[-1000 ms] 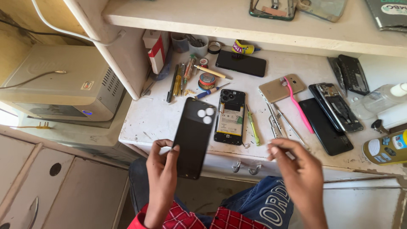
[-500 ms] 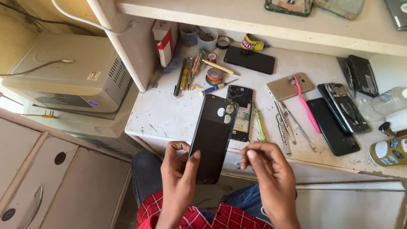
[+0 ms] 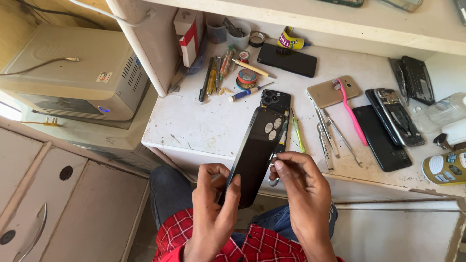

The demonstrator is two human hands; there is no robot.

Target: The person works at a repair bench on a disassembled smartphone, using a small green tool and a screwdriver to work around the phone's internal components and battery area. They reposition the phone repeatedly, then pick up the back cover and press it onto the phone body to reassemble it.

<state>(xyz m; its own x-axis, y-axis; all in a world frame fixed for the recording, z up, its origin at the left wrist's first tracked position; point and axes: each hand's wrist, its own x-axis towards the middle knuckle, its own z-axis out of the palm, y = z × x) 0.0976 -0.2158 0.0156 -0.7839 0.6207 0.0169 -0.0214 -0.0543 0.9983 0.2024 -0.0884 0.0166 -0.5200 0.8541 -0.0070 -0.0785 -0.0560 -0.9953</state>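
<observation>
1. The left hand (image 3: 213,213) has its grip closed on the lower part of a black phone (image 3: 255,155), thumb across the back and fingers curled behind the left edge.
2. The phone is held above the lap, just in front of the worktop (image 3: 194,126) edge, back upward and tilted, its camera cluster at the top right.
3. The right hand (image 3: 303,199) pinches the phone's right edge with its fingertips (image 3: 277,164); whether it also holds a small tool there I cannot tell.
4. An opened phone (image 3: 275,103) lies on the worktop just behind the held one, partly hidden by it.
5. A white and red box (image 3: 187,29) stands upright at the back left, against the shelf post (image 3: 145,43).
6. A yellow roll (image 3: 290,40) with dark print lies at the back, beside a dark phone (image 3: 287,59) lying flat.
7. A round tape reel (image 3: 247,77) with an orange and green label sits among screwdrivers (image 3: 213,73).
8. A pink toothbrush (image 3: 352,114) lies across a gold phone (image 3: 332,90).
9. A beige unit (image 3: 73,73) at left carries a small square label with a red mark on top.
</observation>
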